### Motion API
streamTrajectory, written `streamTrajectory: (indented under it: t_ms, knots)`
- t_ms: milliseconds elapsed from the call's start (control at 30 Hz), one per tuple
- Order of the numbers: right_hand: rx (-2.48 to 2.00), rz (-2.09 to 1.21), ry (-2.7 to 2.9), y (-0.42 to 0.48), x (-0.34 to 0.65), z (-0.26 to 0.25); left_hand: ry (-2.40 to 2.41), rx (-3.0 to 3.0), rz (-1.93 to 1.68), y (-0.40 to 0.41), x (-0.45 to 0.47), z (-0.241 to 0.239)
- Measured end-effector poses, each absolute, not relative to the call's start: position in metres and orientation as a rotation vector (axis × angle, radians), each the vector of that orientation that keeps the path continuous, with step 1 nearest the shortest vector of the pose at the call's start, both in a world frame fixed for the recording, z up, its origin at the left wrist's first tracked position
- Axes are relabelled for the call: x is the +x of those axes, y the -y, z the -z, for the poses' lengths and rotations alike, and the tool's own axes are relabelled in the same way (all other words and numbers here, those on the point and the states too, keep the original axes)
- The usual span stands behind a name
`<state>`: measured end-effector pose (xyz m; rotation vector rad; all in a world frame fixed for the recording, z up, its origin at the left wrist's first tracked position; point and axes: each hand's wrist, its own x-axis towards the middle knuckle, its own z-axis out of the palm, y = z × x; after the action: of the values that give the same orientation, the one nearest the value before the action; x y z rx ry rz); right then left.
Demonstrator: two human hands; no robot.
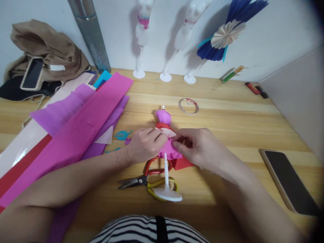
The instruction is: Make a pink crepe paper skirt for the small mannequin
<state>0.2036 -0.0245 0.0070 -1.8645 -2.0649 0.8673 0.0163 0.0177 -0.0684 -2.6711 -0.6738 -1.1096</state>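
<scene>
A miniature mannequin in a pink crepe-paper dress point(164, 117) lies tilted between my hands, its white stand point(167, 194) pointing toward me. A red band with a pale strip point(165, 130) crosses its waist. My left hand point(149, 144) is closed at the left of the waist, its fingertips pinched on the dress. From the right, my right hand point(199, 146) pinches the dress at the waist and upper skirt, with thumb and forefinger together. Scissors point(141, 180) with one red and one yellow handle lie under the stand. Red paper point(181, 163) shows beneath the skirt.
Pink paper point(101, 108) and purple sheets lie at left, beside blue leaf-shaped cutouts point(122, 135). A tape roll point(188, 106) lies beyond the dress. Mannequins point(142, 33) stand along the wall near a bottle point(89, 37). A phone point(288, 182) rests at right.
</scene>
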Motion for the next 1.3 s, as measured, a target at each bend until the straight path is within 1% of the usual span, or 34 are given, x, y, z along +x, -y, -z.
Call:
streamTrajectory:
  t_ms: [267,367,700,867,1000,1133,1300]
  knots:
    - [-1.711,-0.954,2.033,0.018,0.209,-0.006,0.666,-2.663,1.077,-0.018,0.015,0.068]
    - [-1.734,-0.980,2.033,0.018,0.209,-0.005,0.648,-2.675,1.084,-0.018,0.014,0.068]
    - [-1.676,-0.822,2.104,0.016,0.214,-0.008,0.648,-2.686,1.080,-0.018,0.013,0.069]
    - [-1.761,-0.868,2.057,0.019,0.204,-0.009,0.639,-2.692,1.094,-0.019,0.013,0.069]
    - [-1.836,-0.741,2.104,0.021,0.194,-0.005,0.629,-2.727,1.088,-0.018,0.013,0.070]
    - [-1.759,-0.675,2.083,0.022,0.193,0.000,0.664,-2.720,1.050,-0.018,0.013,0.071]
    - [-1.660,-0.701,2.006,0.019,0.198,0.003,0.674,-2.698,1.029,-0.017,0.014,0.069]
